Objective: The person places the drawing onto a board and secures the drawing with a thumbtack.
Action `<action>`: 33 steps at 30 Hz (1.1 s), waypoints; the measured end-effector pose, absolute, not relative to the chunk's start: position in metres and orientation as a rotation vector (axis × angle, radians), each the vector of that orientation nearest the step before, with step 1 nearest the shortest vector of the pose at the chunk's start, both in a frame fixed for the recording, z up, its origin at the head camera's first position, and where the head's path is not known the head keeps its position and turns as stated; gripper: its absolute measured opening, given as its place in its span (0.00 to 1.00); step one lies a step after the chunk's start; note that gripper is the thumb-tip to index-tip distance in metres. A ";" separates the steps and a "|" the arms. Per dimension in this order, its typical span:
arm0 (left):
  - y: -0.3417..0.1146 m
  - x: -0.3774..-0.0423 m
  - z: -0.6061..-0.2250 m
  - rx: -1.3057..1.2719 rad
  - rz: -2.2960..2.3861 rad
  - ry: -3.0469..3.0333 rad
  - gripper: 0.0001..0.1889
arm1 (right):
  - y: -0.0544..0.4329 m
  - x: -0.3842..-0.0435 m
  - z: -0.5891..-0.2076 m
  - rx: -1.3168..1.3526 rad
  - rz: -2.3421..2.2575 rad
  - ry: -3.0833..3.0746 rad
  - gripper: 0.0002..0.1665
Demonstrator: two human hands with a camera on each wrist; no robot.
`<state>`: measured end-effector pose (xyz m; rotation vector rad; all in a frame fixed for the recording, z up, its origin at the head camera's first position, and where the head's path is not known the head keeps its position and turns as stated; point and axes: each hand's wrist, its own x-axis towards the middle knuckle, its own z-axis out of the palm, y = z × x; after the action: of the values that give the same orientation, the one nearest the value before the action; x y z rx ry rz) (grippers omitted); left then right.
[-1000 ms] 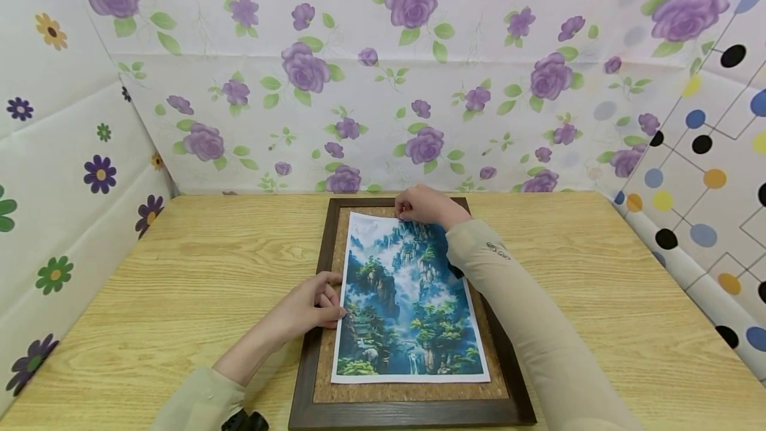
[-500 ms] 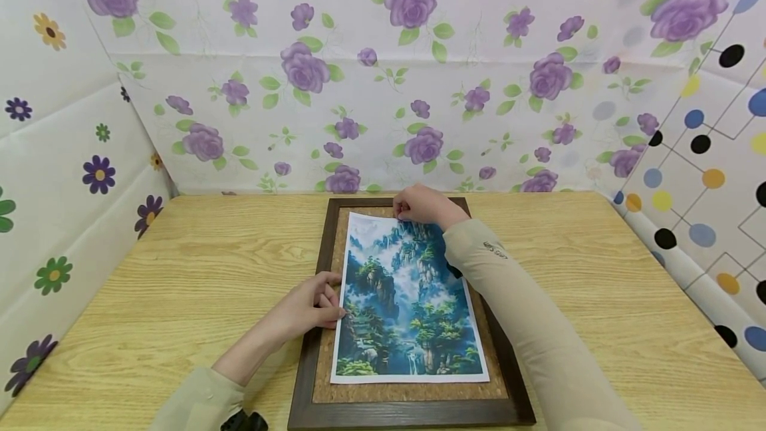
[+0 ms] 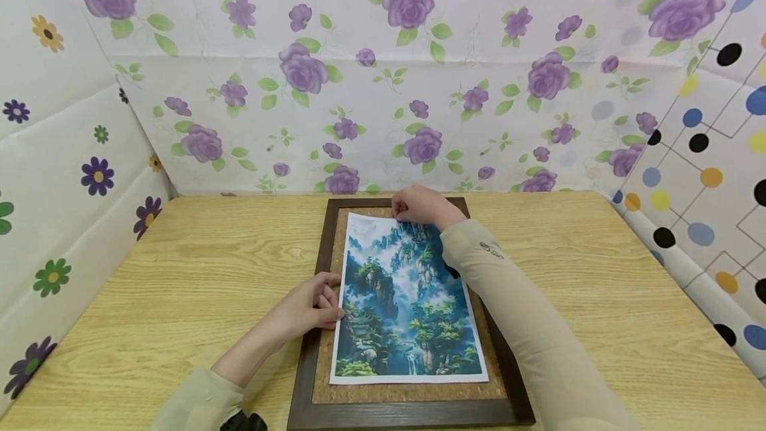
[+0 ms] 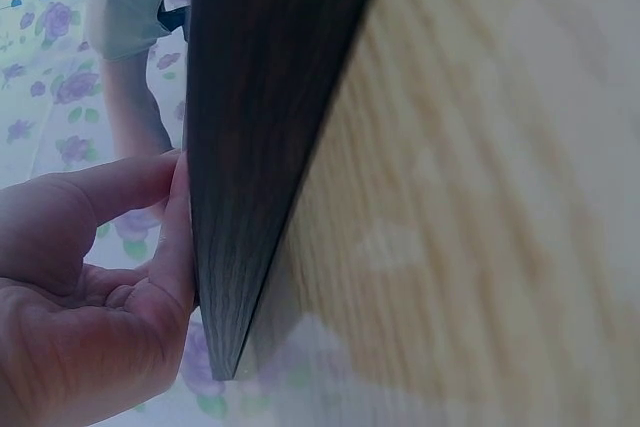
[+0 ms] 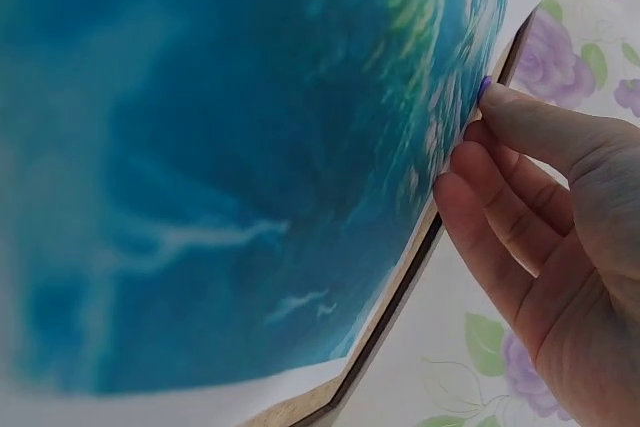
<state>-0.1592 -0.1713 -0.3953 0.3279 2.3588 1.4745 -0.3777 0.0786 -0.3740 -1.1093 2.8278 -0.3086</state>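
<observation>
A landscape print [image 3: 413, 298] with mountains and waterfalls lies on a cork board [image 3: 413, 392] in a dark wooden frame [image 3: 413, 415]. My right hand [image 3: 423, 205] is at the print's top edge. There its thumb presses a small purple pushpin [image 5: 484, 89], mostly covered, with the index fingertip close beside it and the other fingers bent. At the left side, my left hand [image 3: 308, 308] rests its thumb and index fingertips along the print's left margin. In the left wrist view the left hand [image 4: 110, 277] reaches over the frame's side [image 4: 250, 137].
The framed board lies on a wood-grain table [image 3: 209, 271], its far edge near the back wall. A rose-patterned sheet [image 3: 371, 118] hangs behind, with a flower-patterned sheet [image 3: 72, 218] at left and a dotted sheet [image 3: 706, 218] at right.
My right sleeve has shifted very slightly left, and the head view has drifted a little. Both hands keep their places at the print's top and left edges.
</observation>
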 end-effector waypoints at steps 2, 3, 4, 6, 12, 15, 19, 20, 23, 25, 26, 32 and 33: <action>-0.171 -0.159 -0.395 0.329 1.474 2.361 0.32 | 0.077 -0.377 -0.373 -1.105 -0.324 2.825 0.04; -0.171 -0.159 -0.395 0.327 1.472 2.363 0.32 | 0.077 -0.377 -0.373 -1.097 -0.337 2.824 0.04; -0.172 -0.160 -0.395 0.326 1.470 2.365 0.32 | 0.077 -0.377 -0.373 -1.089 -0.346 2.824 0.04; -0.171 -0.161 -0.395 0.324 1.466 2.369 0.32 | 0.076 -0.377 -0.372 -1.077 -0.366 2.826 0.04; -0.172 -0.162 -0.396 0.326 1.457 2.368 0.32 | 0.076 -0.378 -0.374 -1.063 -0.374 2.836 0.04; -0.172 -0.161 -0.395 0.325 1.458 2.368 0.32 | 0.076 -0.379 -0.374 -1.067 -0.370 2.834 0.04; -0.171 -0.161 -0.395 0.319 1.453 2.369 0.32 | 0.075 -0.379 -0.374 -1.052 -0.357 2.826 0.04; -0.171 -0.162 -0.395 0.313 1.450 2.369 0.32 | 0.075 -0.379 -0.374 -1.048 -0.353 2.824 0.04; -0.170 -0.161 -0.394 0.311 1.448 2.367 0.32 | 0.075 -0.378 -0.373 -1.039 -0.339 2.825 0.04; -0.170 -0.161 -0.394 0.312 1.444 2.368 0.32 | 0.075 -0.377 -0.373 -1.041 -0.331 2.827 0.04; -0.170 -0.161 -0.393 0.309 1.444 2.369 0.32 | 0.075 -0.377 -0.373 -1.046 -0.327 2.828 0.04; -0.170 -0.161 -0.394 0.308 1.443 2.369 0.32 | 0.077 -0.375 -0.373 -1.071 -0.332 2.813 0.05; -0.171 -0.161 -0.394 0.313 1.450 2.363 0.32 | 0.077 -0.374 -0.373 -1.075 -0.336 2.813 0.05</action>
<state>-0.1607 -0.1707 -0.3940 0.3134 2.3635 1.4497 -0.3745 0.0770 -0.3733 -1.0746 2.8125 -0.3356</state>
